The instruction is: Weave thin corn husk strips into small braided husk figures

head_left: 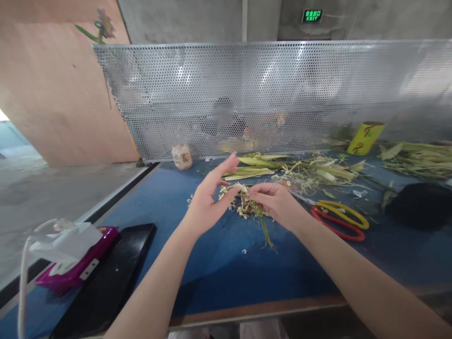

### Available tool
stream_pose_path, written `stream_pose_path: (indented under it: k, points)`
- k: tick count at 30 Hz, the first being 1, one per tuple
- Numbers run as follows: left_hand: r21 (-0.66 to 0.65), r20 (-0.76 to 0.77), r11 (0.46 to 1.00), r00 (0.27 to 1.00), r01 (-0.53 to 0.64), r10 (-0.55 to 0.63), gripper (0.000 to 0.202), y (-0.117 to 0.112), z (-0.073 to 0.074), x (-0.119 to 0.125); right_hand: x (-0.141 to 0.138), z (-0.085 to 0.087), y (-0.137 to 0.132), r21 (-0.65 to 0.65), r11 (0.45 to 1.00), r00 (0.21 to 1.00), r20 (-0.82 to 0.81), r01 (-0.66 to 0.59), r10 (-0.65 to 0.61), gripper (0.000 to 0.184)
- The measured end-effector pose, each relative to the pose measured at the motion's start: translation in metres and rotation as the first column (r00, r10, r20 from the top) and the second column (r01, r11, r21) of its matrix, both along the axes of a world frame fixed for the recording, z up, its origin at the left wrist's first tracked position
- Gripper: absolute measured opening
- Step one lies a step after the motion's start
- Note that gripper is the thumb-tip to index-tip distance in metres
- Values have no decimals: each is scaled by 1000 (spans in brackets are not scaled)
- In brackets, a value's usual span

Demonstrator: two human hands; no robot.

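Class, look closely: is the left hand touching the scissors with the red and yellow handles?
Apart. In the head view, the right hand and some blue tabletop lie between the left hand and the scissors.

The 2 hands (206, 202) meet at a braided green strip (256, 209) over a blue table (226, 268), scissors (317, 205) lying nearby.

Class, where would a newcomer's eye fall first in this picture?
Probably on the left hand and right hand, close together over pale plant scraps near the centre. Next, the red-and-yellow-handled scissors, right of the hands; then the green exit sign, upper right.
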State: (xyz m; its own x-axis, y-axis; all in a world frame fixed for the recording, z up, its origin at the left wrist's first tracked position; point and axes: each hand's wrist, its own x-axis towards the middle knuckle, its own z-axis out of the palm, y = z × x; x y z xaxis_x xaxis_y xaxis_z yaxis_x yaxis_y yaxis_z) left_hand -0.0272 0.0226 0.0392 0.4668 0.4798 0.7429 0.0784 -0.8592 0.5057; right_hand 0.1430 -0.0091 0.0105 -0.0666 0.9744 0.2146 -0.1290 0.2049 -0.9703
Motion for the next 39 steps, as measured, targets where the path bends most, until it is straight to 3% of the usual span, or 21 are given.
stream_pose_path:
  k: [4, 8, 12, 18, 23, 31, 33, 35, 37, 39]
  points:
    - [144, -223, 990, 975, 9, 23, 40, 2, -5, -1, 1, 0, -1, 16, 1000, 999, 27, -21, 21, 12]
    - [328, -238, 945, 969, 11, 72, 32, 5, -9, -4, 1, 4, -3, 28, 999, 992, 125, -22, 19, 12]
    - [398, -275, 918, 953, -6, 126, 27, 6, -7, -7, 2, 8, -4, 55, 998, 957, 284, 41, -55, 13]
    - [333, -432, 943, 885, -25, 176, 30, 8, -5, -8, 4, 6, -1, 191, 980, 868, 478, 51, -139, 17]
    - [133, -349, 984, 923, -122, 161, 25, 2, -5, -4, 3, 8, -2, 193, 980, 877, 462, 48, -134, 20]
    - [144, -264, 974, 941, -177, 210, 23, 0, -5, -3, 2, 8, -1, 264, 952, 832, 485, 156, -270, 24]
    - [136, -254, 973, 943, -187, 216, 22, 2, -5, -3, 1, 8, -2, 348, 915, 798, 482, 204, -361, 23]
    - [151, -245, 970, 944, -189, 222, 21, 3, -6, -3, 1, 9, -5, 494, 837, 746, 459, 236, -482, 19]
    - [187, -235, 964, 945, -187, 229, 21, 5, -7, -3, 1, 11, -8, 633, 743, 697, 434, 216, -572, 14]
    - [245, -237, 953, 942, -180, 239, 20, 6, -8, -3, 1, 13, -10, 712, 686, 678, 431, 149, -595, 11]
